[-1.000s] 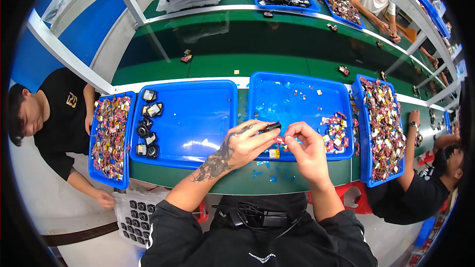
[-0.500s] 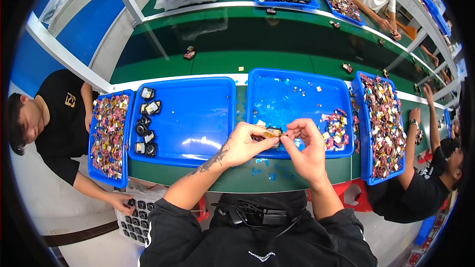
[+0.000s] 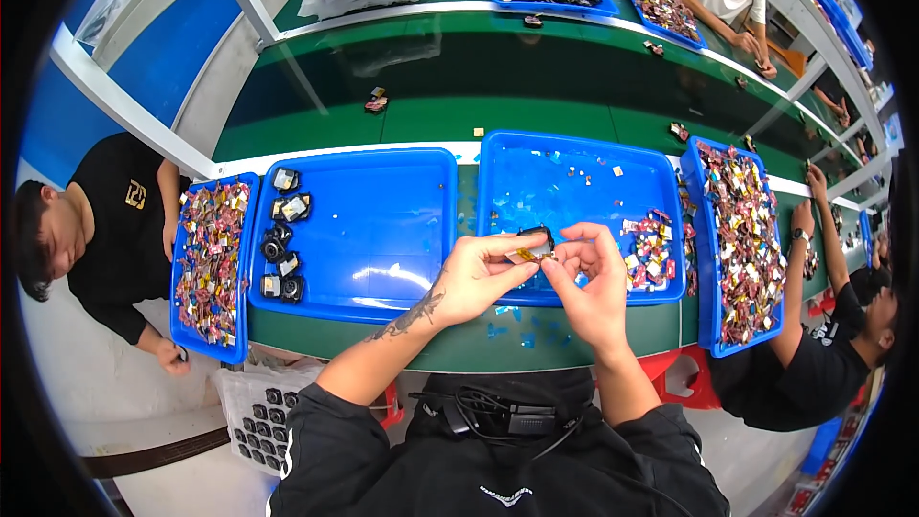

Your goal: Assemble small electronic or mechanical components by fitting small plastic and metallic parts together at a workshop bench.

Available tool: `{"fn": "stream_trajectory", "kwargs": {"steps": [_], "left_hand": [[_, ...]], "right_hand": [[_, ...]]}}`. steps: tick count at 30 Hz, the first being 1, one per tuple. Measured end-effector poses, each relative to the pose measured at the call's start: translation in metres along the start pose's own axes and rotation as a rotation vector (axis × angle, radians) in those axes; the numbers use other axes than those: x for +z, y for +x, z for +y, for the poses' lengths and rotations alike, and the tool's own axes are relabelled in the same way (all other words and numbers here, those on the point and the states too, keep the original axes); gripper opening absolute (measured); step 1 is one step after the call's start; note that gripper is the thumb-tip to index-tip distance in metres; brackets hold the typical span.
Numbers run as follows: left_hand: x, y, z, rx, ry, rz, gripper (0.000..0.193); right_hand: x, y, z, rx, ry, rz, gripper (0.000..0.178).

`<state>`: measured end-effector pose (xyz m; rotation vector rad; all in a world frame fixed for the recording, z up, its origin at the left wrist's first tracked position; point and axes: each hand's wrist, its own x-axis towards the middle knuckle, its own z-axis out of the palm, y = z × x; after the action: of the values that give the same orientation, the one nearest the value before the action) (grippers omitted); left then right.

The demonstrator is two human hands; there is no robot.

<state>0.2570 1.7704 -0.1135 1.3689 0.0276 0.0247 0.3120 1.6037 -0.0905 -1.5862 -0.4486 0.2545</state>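
Note:
Over the near edge of the right blue tray (image 3: 574, 141), my two hands meet at a small black part with a gold strip (image 3: 525, 256). My left hand (image 3: 471, 280) is closed on this part, its thumb and fingers pinching the gold strip. The fingertips of my right hand (image 3: 592, 289) are pressed together at the other end of the strip; whether they hold a separate bit is too small to tell. The black body (image 3: 538, 232) shows above the fingers. Small pink, white and gold pieces (image 3: 653, 251) lie heaped at the tray's right side, with blue film scraps scattered about it.
The left blue tray (image 3: 383, 159) carries black camera-like units (image 3: 278, 244) along its left side. Blue bins of small pieces (image 3: 212, 263) (image 3: 742, 249) flank both trays. Beyond runs a green conveyor (image 3: 536, 115) with loose parts. Co-workers sit at both sides and across.
The black part has tilted up into clearer view between my fingers. Loose pieces on the conveyor have shifted right. The left co-worker's hand has moved up and away from the units in the plastic tray.

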Motion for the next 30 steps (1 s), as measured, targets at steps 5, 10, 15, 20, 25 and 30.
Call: {"fn": "stream_trajectory", "kwargs": {"steps": [5, 10, 15, 20, 25, 30], "left_hand": [[0.000, -0.002, 0.001, -0.005, -0.027, -0.015, 0.036], [0.004, -0.001, 0.004, -0.033, -0.061, 0.016, 0.037], [0.007, 0.002, -0.002, -0.024, -0.070, 0.021, 0.038], [0.015, 0.002, -0.004, 0.034, -0.114, 0.159, 0.052], [0.010, -0.003, -0.008, 0.072, -0.242, 0.274, 0.063], [-0.038, -0.019, 0.036, 0.216, 1.003, 0.099, 0.051]], "right_hand": [[0.001, -0.002, 0.003, -0.049, -0.083, 0.046, 0.037], [0.000, -0.002, -0.001, 0.014, 0.034, 0.053, 0.038], [-0.004, 0.002, 0.011, -0.088, -0.148, 0.050, 0.040], [0.009, 0.003, 0.012, -0.098, -0.207, 0.068, 0.043], [0.020, 0.014, 0.014, -0.198, -0.303, -0.003, 0.048], [-0.035, 0.121, 0.031, -0.112, -0.377, -0.182, 0.060]]}}
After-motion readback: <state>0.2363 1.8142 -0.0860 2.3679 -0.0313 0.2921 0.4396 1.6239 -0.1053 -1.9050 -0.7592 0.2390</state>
